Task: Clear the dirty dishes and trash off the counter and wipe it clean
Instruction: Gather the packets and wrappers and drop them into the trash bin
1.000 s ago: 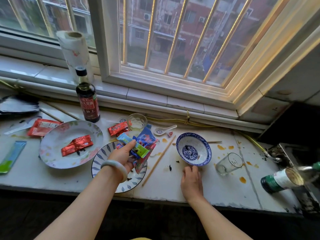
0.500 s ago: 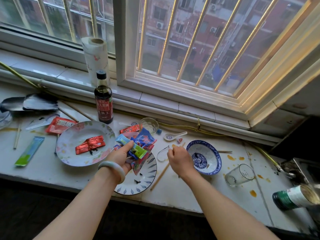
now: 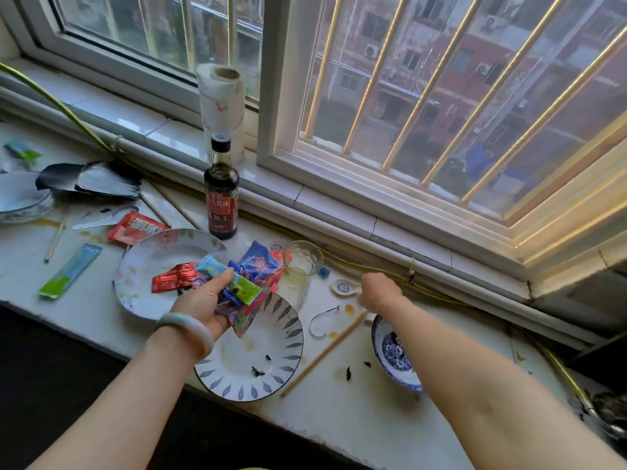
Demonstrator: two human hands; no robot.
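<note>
While left hand (image 3: 203, 301) grips wrappers (image 3: 249, 281), right hand (image 3: 380, 290) (grip unclear) near spoon (image 3: 343, 287).

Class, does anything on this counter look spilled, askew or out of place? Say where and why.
Orange-brown sauce drips stain the counter beside a lone chopstick lying askew between the leaf-pattern plate and blue bowl. Dark food scraps lie there too. A red wrapper lies on the floral plate.
</note>
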